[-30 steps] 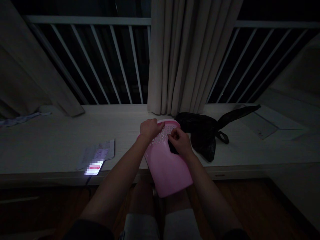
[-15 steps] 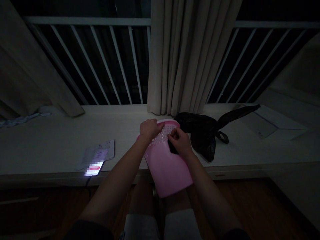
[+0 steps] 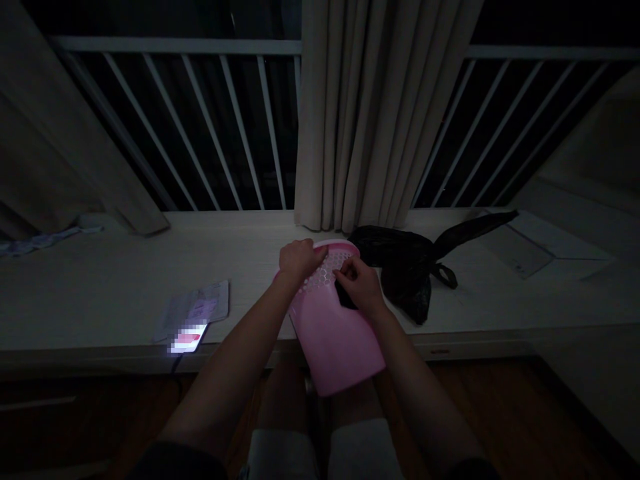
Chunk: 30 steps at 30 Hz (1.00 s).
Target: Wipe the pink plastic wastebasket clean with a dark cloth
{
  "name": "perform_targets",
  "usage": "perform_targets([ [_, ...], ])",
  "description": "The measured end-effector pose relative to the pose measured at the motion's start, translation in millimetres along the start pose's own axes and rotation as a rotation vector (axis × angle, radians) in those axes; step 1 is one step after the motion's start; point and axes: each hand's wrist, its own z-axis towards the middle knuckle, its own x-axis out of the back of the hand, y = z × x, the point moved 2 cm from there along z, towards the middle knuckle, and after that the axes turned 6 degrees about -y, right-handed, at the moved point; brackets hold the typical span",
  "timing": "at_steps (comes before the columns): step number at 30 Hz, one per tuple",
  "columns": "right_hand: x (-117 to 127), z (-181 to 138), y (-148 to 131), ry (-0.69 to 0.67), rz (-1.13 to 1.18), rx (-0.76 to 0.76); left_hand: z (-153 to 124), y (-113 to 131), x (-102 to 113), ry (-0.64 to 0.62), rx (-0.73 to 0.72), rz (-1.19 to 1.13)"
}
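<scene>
A pink plastic bin with honeycomb holes below its rim is tilted towards me, its rim end at the sill and its base above my legs. My left hand is closed over the left part of the rim, thumb on the perforated band. At the right side of the bin, my right hand is closed with its fingertips pinched together. Under it a flat black piece shows against the bin; its kind is unclear in the dim light. Just beyond that hand lies a black plastic bag with knotted handles.
The bag lies on a wide white sill. To the left are a lit phone on a cable and a papery packet. A white box stands at right. Beige curtains hang before a white railing.
The view has shifted very slightly. Both hands and the pink bin look the same as before.
</scene>
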Motion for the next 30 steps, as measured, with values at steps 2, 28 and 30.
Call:
perform_targets([
  [2, 0.1, -0.2, -0.8, 0.005, 0.004, -0.003, -0.2, -0.2, 0.2, 0.002, 0.001, 0.002],
  [28, 1.4, 0.6, -2.4, 0.004, -0.002, 0.028, -1.9, -2.6, -2.7, 0.019, 0.021, -0.008],
  [30, 2.2, 0.7, -3.0, 0.004, 0.006, 0.033, -1.6, -2.6, -3.4, 0.024, 0.017, -0.006],
])
